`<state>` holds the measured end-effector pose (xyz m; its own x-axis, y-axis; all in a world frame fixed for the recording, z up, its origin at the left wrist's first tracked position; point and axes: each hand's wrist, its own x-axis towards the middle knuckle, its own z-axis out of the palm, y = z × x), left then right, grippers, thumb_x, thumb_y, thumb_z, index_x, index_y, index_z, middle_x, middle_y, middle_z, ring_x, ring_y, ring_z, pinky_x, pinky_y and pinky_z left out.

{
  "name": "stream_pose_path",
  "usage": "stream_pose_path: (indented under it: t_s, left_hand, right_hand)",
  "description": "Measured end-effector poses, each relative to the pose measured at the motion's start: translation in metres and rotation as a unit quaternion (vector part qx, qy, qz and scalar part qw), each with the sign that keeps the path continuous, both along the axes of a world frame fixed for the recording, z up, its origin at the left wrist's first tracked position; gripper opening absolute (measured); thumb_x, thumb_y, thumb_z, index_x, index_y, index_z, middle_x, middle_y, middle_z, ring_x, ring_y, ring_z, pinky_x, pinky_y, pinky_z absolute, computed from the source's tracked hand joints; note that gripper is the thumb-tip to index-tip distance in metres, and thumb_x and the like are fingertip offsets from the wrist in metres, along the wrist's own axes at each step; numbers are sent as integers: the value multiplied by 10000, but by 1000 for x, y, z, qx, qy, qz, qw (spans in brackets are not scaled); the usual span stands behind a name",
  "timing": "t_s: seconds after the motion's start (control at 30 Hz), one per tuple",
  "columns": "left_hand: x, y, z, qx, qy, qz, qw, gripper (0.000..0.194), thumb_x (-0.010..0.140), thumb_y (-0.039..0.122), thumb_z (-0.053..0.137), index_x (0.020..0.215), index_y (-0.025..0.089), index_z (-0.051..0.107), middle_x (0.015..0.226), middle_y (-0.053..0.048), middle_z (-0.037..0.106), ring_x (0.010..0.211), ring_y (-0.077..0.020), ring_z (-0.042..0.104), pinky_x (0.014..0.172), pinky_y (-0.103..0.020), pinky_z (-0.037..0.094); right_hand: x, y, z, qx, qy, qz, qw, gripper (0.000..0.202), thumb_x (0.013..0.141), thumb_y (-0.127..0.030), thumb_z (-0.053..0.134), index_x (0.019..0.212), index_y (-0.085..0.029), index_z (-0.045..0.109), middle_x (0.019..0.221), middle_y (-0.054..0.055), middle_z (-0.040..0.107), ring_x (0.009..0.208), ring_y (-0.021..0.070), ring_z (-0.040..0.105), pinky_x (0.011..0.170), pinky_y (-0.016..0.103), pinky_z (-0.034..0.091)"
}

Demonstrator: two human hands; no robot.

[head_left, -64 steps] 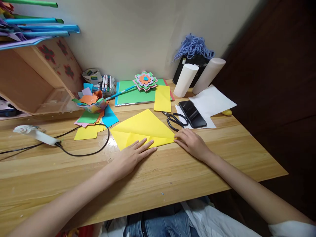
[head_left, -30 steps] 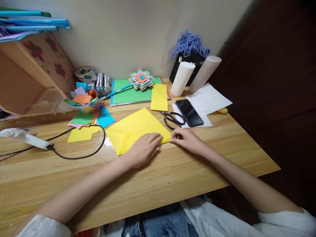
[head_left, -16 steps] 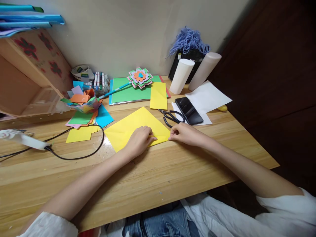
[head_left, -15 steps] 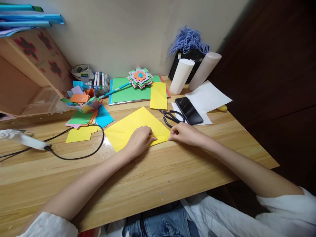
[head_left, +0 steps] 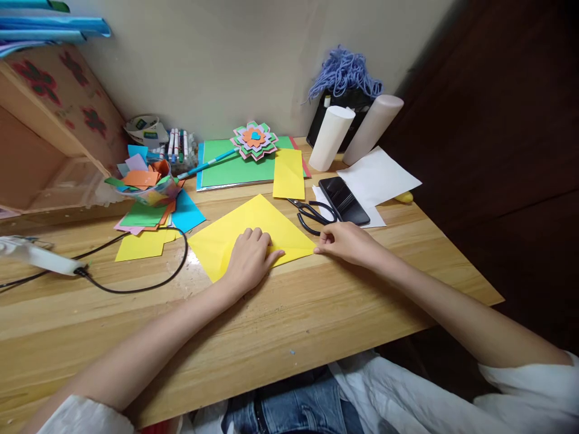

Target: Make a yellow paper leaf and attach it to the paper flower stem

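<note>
A sheet of yellow paper (head_left: 259, 218) lies on the wooden table, with a narrow strip folded up along its near edge. My left hand (head_left: 248, 258) rests palm down on the sheet, its thumb stretched along the folded strip and apart from the fingers. At the sheet's right corner, my right hand (head_left: 341, 242) pinches the tip of the yellow paper between thumb and forefinger. Black-handled scissors (head_left: 312, 211) lie just beyond my right hand, beside a black phone (head_left: 344, 200).
A glue gun (head_left: 43, 256) with a looping black cable sits at the left, near a cup of paper scraps (head_left: 154, 188). Behind are a green sheet (head_left: 221, 166), a paper flower (head_left: 254, 141), a yellow strip (head_left: 288, 175) and two white rolls (head_left: 332, 138). White paper (head_left: 380, 175) lies right.
My left hand has slid slightly left along the fold, with its thumb more extended. My right hand has moved a little right at the paper's corner. The view has shifted slightly.
</note>
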<state>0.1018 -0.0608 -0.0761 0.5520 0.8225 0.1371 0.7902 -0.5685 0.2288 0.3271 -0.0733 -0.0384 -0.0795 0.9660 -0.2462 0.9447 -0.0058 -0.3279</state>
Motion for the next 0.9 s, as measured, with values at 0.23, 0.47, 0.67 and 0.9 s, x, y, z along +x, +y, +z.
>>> stream_pose_path:
  t_s: [0.23, 0.47, 0.67, 0.9]
  left_hand:
    - [0, -2, 0, 0, 6, 22, 1000, 343, 833, 495, 425, 807, 168, 527, 869, -80, 517, 819, -226, 418, 694, -352, 343]
    - [1, -4, 2, -10, 4, 36, 999, 376, 839, 517, 390, 820, 169, 528, 885, -83, 511, 835, -230, 414, 729, -370, 330]
    - [2, -6, 1, 0, 7, 41, 999, 358, 844, 497, 392, 814, 169, 533, 881, -83, 508, 839, -233, 418, 733, -372, 324]
    - [-6, -5, 4, 18, 30, 52, 998, 383, 840, 516, 382, 783, 174, 543, 850, -79, 517, 824, -236, 429, 722, -374, 316]
  right_hand:
    - [13, -22, -25, 239, 111, 202, 943, 118, 824, -180, 534, 789, -174, 647, 820, 59, 650, 809, 176, 544, 708, 296, 454]
    - [23, -35, -31, 324, -17, 323, 889, 231, 873, -142, 425, 968, -142, 636, 897, 99, 661, 840, 192, 563, 698, 322, 494]
    - [11, -40, -33, 331, -53, 366, 868, 310, 869, -144, 432, 1150, -106, 556, 1123, 100, 626, 1025, 215, 550, 857, 361, 473]
    - [5, -41, -39, 300, -23, 367, 880, 365, 859, -128, 418, 1210, -127, 517, 1196, 84, 592, 1057, 197, 557, 878, 354, 483]
